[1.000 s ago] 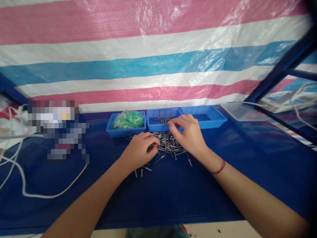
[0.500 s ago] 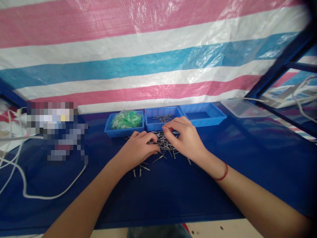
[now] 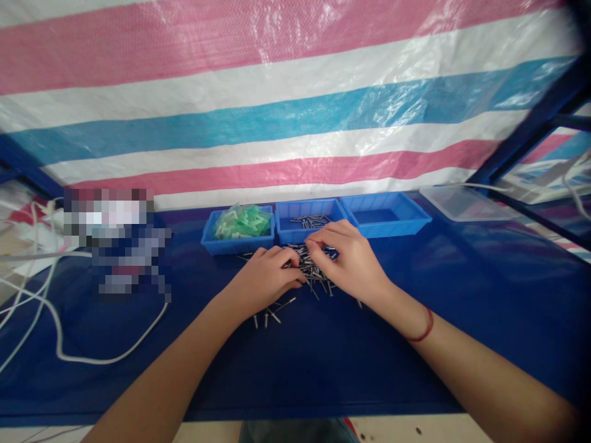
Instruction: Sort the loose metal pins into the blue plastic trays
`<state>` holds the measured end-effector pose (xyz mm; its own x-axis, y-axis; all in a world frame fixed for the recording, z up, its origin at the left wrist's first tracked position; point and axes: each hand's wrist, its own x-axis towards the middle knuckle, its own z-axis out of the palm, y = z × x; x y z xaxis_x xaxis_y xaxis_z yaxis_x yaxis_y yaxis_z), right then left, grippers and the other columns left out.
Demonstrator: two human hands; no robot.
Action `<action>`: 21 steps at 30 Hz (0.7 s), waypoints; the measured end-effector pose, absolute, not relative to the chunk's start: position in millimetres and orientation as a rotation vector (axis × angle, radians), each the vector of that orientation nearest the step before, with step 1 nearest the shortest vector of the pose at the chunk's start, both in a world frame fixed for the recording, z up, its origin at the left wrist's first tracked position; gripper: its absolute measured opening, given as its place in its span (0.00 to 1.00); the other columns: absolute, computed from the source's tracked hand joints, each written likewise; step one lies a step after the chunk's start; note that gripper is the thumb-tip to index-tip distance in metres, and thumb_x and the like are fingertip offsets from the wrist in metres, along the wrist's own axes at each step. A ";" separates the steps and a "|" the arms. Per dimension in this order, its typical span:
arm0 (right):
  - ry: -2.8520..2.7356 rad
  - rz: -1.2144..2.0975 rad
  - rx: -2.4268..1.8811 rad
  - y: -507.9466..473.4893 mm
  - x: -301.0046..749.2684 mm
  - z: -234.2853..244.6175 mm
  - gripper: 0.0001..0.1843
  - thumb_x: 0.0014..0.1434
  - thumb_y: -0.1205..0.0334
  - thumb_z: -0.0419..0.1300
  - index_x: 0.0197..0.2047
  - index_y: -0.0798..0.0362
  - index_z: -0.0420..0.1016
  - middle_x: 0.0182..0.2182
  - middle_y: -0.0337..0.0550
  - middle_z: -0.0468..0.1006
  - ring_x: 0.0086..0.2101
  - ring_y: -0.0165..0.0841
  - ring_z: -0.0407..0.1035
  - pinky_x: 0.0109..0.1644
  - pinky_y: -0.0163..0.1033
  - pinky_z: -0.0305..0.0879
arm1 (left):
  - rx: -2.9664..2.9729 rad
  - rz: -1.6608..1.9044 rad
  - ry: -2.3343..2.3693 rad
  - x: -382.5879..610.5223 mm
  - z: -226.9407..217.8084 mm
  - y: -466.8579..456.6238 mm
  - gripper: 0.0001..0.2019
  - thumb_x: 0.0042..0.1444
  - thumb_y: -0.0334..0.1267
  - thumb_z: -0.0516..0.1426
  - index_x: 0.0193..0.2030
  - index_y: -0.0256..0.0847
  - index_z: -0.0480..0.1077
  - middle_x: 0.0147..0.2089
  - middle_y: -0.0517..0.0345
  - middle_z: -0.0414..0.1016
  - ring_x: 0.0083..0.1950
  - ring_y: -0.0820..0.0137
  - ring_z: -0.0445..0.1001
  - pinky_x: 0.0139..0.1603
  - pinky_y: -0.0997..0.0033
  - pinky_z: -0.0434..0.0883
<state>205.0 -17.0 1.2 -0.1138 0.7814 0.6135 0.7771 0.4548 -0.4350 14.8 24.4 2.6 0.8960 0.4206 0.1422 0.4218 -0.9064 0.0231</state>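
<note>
A pile of small metal pins [image 3: 314,271] lies on the blue table [image 3: 323,357] in front of three blue trays. My left hand [image 3: 263,280] rests on the pile's left edge, fingers curled and pinched on pins. My right hand [image 3: 348,261] sits on the pile's right side, its fingertips pinched together over the pins. The two hands nearly touch above the pile. The left tray [image 3: 237,237] holds green plastic pieces, the middle tray [image 3: 309,224] holds a few pins, and the right tray [image 3: 385,215] shows only its blue floor.
A white cable [image 3: 69,344] loops over the table's left side beside a blurred object [image 3: 120,243]. A clear plastic lid [image 3: 457,203] lies at the back right. A striped tarp [image 3: 277,92] forms the back wall. A blue frame post [image 3: 530,129] rises on the right.
My right hand has come down from the middle tray's edge onto the pile, closer to my left hand. My left hand stays at the pile's left edge.
</note>
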 end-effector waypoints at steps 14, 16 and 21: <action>-2.057 0.100 -1.140 -16.9 202.5 2.9 0.05 0.58 0.66 0.57 0.34 0.51 0.74 0.32 0.41 0.77 0.34 0.34 0.68 0.44 0.43 0.61 | -3.220 -1.052 -1.112 20.8 3.8 22.1 0.07 0.64 0.37 0.49 0.40 0.40 0.68 0.40 0.56 0.71 0.42 0.68 0.68 0.44 0.68 0.64; -2.109 0.166 -1.079 -17.2 199.6 1.7 0.03 0.57 0.64 0.59 0.35 0.52 0.74 0.33 0.42 0.77 0.35 0.34 0.69 0.43 0.42 0.61 | -3.219 -1.210 -1.257 21.6 4.3 20.7 0.08 0.64 0.38 0.49 0.40 0.40 0.68 0.38 0.57 0.71 0.39 0.69 0.69 0.42 0.70 0.65; -2.032 0.342 -1.052 -17.1 194.2 -4.7 0.06 0.61 0.64 0.57 0.33 0.52 0.74 0.30 0.41 0.77 0.33 0.32 0.69 0.42 0.40 0.62 | -3.290 -1.405 -1.463 23.9 0.4 17.4 0.09 0.63 0.41 0.50 0.40 0.41 0.68 0.38 0.59 0.73 0.37 0.71 0.70 0.38 0.73 0.66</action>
<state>194.2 -17.1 -4.7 -0.3301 0.7786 0.5337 0.5607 0.6165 -0.5527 23.9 17.4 0.4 0.5180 0.8043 0.2911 0.3230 -0.4990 0.8041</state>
